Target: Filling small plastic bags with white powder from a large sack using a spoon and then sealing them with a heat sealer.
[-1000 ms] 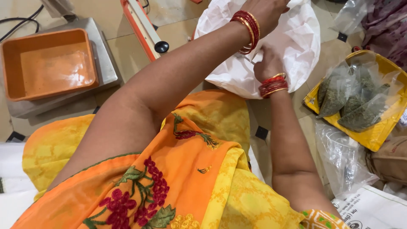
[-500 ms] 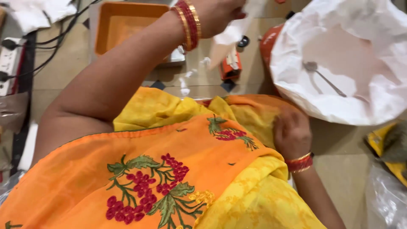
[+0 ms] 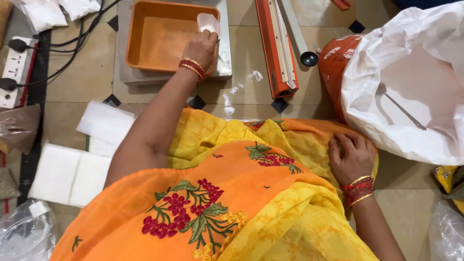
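Head view, looking down at a tiled floor. Far left edge: a power strip (image 3: 10, 67) with black cables, and below it flat stacks of white bags (image 3: 67, 174). Toward the upper left, an orange tray (image 3: 154, 38) sat on a grey scale (image 3: 223, 58). Left hand (image 3: 200, 48) reached out over the tray's right rim, fingers pinched closed on a small white pouch (image 3: 209, 21) held above the tray's right corner. Red and gold bangles (image 3: 192, 68) on that wrist. White crumbs (image 3: 237, 89) lay scattered on the floor just beside the scale. Right of the scale, a long orange sealer (image 3: 276, 48) lay on the floor, a black knob (image 3: 308, 59) near it. Orange and yellow embroidered cloth (image 3: 217, 193) covered the lap across the lower middle. Right hand (image 3: 352, 157) rested flat on that cloth, fingers loosely spread, gripping nothing. At the right edge, a large white sack (image 3: 415, 67) stood open, a metal scoop handle (image 3: 401, 108) lying inside it.
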